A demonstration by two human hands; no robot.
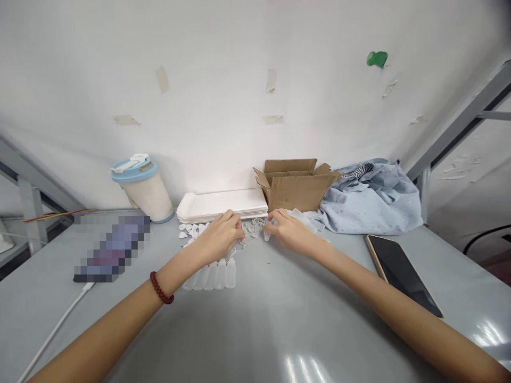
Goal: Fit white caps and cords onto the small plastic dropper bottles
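Note:
My left hand [223,234] is closed, thumb and forefinger pinched beside a loose pile of thin white cords [253,227]; whatever is between the fingertips is too small to make out. A dark red braided bracelet [162,288] circles that wrist. Across from it, my right hand [290,231] curls its fingers around a small translucent plastic bottle [266,235], mostly hidden by them. More translucent pieces [309,219] lie just behind this hand. Several similar bottles [219,275] form a row below my left hand. Small white caps [194,231] are scattered to its left.
A stack of flat white packets [223,205] lies by the wall, beside an open cardboard box [301,189]. Light blue cloth [371,202] and a dark phone [405,274] are at right. At left stand a lidded cup [146,189] and a blurred, cabled device [114,250].

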